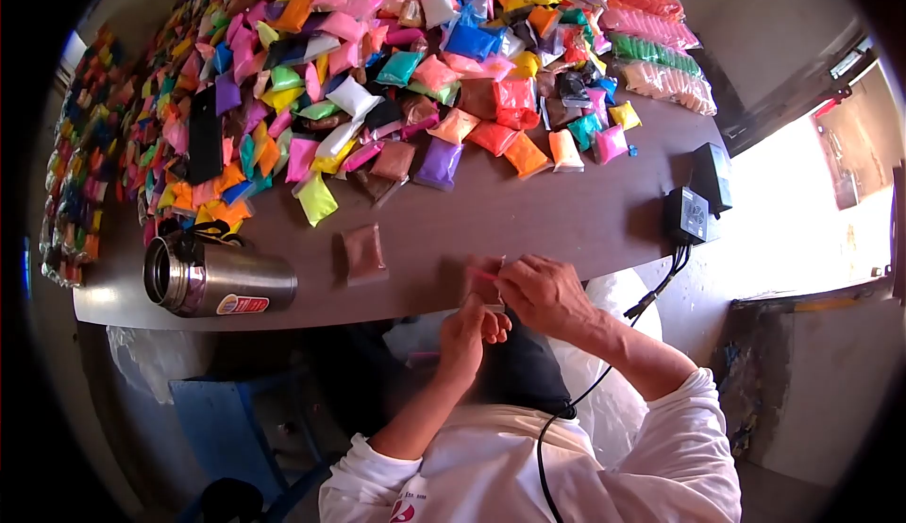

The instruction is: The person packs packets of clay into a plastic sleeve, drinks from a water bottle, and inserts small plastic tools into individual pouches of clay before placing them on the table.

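Observation:
At the table's front edge my two hands meet over a small, blurred packet (486, 273), brownish with a pink strip. My left hand (464, 329) holds its lower part, the fingers curled. The fingertips of my right hand (543, 295) pinch its right side near the pink strip. A brown packet (365, 254) lies flat on the table to the left of my hands. Beyond them, a large heap of small colourful packets (377, 70) spreads over the far part of the table (528, 221).
A steel flask (222, 278) lies on its side at the front left. A black phone (205, 136) rests against the heap. Two black power adapters (687, 216) sit at the right edge, with a cable running down past my right arm. A blue chair (226, 429) stands below left.

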### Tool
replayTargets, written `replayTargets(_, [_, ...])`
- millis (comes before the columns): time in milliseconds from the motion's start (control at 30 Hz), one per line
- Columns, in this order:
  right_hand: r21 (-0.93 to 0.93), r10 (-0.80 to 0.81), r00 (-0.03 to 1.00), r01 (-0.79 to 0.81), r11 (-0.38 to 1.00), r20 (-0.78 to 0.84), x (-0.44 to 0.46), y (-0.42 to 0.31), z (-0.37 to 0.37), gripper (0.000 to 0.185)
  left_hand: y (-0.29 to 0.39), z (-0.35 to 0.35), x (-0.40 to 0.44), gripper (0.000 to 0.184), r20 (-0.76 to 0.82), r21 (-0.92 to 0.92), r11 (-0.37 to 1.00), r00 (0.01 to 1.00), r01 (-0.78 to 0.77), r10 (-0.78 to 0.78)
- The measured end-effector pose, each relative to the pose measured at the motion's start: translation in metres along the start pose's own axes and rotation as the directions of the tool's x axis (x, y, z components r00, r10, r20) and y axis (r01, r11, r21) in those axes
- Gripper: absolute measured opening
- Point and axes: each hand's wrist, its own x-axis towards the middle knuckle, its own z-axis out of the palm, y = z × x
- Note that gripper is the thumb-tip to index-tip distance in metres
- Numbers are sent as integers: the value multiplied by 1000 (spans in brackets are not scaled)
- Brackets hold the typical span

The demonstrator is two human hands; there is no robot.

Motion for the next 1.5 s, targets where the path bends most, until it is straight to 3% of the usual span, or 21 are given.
replayTargets(100, [4,-23,1000,23,1000,-10,2,-2,-4,9,1,-1,0,56,55,49,998,998,-39,36])
replayTargets(267, [-123,21,994,-8,992,103,0,-11,-7,8,-1,1,0,55,31,0,999,999,-36,36])
replayTargets(367, [-150,22,997,-12,989,67,7,-1,-5,9,8,5,-1,55,8,29,999,1000,-14,13])
replayTargets(500, [-45,180,984,-180,983,-6,13,16,-3,9,7,3,1,56,3,105,994,999,-42,42])
replayTargets(633, [-79,306,945,-315,946,-112,14,25,-4,11,6,5,1,56,-5,149,986,997,-73,75])
replayTargets(667, [15,326,940,-327,945,-101,14,24,-5,11,5,4,1,57,0,138,987,997,-77,78])
replayTargets(833, [31,122,991,-120,992,-50,16,-18,-6,11,3,4,2,57,-6,80,995,998,-59,60])
replayTargets(900, [-78,95,993,-89,993,75,17,-20,-3,13,3,4,3,57,9,54,995,997,-82,81])
replayTargets(1233, [-87,227,973,-224,971,33,34,6,-1,13,20,10,3,60,-15,213,974,996,-79,84])
replayTargets(1333, [-139,243,964,-257,956,-111,31,16,0,14,17,8,2,60,-10,243,962,991,-126,132])
replayTargets(1400, [-65,396,907,-408,911,-146,30,20,-7,14,13,3,4,59,1,214,971,994,-106,109])
replayTargets(1500, [106,334,942,-329,939,-36,9,1,-9,11,13,4,0,57,-22,99,993,998,-62,64])
